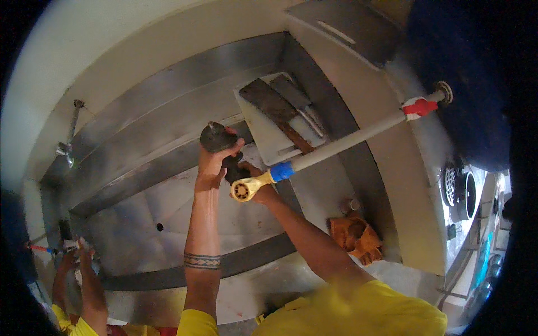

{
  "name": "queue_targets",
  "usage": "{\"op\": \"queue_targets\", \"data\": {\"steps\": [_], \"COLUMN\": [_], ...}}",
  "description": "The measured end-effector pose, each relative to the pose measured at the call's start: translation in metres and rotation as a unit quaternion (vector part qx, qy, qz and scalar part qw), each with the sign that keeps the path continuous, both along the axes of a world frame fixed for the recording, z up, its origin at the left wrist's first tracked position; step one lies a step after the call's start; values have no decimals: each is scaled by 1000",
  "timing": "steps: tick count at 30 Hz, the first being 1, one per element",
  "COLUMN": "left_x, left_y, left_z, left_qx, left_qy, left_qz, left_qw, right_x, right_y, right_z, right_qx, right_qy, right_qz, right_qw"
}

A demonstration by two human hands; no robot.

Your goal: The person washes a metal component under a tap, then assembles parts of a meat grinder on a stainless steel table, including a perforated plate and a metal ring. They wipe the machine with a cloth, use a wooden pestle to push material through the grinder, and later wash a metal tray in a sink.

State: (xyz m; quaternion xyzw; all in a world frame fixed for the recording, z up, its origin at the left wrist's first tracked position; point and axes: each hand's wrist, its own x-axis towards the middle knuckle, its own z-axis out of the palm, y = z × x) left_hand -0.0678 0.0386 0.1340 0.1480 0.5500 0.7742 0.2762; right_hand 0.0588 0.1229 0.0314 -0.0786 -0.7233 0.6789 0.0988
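Note:
Over the metal sink (129,215), my left hand (210,163) is closed around a dark tool with a round, flat head (216,138); its exact kind is unclear. Its darker lower part reaches down to my right hand (267,194), whose fingers close on it, partly hidden by a yellow tap spout (252,186). The spout hangs just in front of my right hand, on a pale pipe (347,144) with a blue collar (281,172). Beyond my hands, a white cutting board (255,126) carries a wide dark cleaver (269,101) and a second, smaller cleaver (290,89).
A red valve handle (420,107) sits on the pipe. Orange gloves or cloth (356,238) lie on the ledge at right. A drain hole (159,227) shows in the basin. Another person's hands (84,255) work at the far left, below a second tap (66,150).

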Motion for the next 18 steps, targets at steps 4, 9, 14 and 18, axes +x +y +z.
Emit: {"op": "queue_targets", "data": {"steps": [4,9,14,18], "left_x": [9,69,103,107], "left_y": [-27,-34,-8,10], "left_z": [-31,-90,-115,-104], "left_qx": [81,126,22,122], "left_qy": [-192,-278,-182,-215], "left_qz": [13,-63,29,105], "left_qw": [978,950,983,963], "right_x": [13,48,84,94], "right_y": [4,6,0,14], "right_z": [10,19,18,0], "right_qx": [-108,-251,-251,-94], "right_qy": [-250,-309,-292,-216], "right_qz": [130,152,-10,-46], "right_qw": [953,905,923,971]}}
